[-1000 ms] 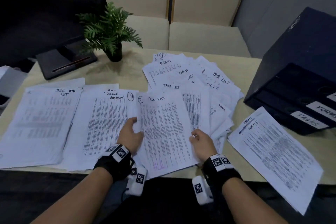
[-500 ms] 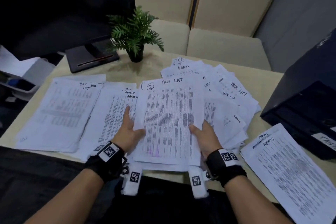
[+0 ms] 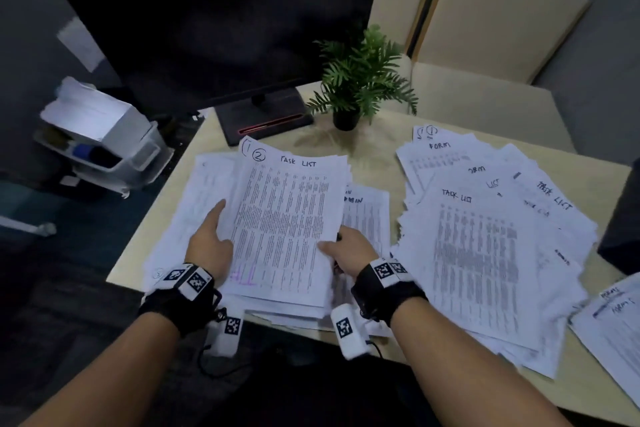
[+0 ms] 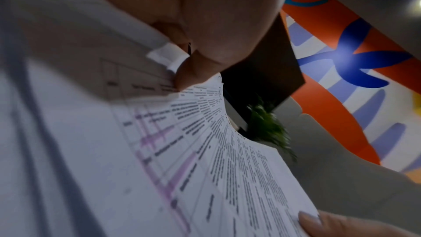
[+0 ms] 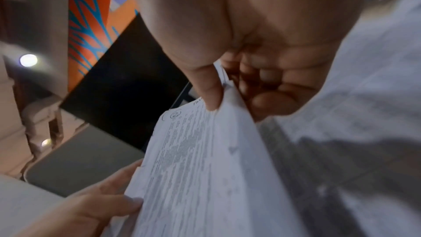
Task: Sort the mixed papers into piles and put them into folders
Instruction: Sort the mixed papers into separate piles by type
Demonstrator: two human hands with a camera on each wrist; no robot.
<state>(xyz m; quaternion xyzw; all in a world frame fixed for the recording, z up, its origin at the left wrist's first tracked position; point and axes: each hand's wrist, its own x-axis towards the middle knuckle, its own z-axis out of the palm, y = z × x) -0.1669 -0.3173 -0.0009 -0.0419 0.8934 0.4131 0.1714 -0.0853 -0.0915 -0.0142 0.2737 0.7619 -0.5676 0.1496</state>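
Head: white printed "TASK LIST" paper stack [image 3: 287, 218] sitting at 9 o'clock on beige table [image 3: 374, 149]; left hand [image 3: 207, 246] gripping its 8 o'clock edge, right hand [image 3: 349, 253] its 4 o'clock.
Left wrist: thumb pinching sheets.
Right wrist: thumb and curled fingers [image 5: 268, 100] clamping the edge.

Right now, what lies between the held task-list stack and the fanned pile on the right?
A pile headed ADMIN, lying flat, shown in the head view.
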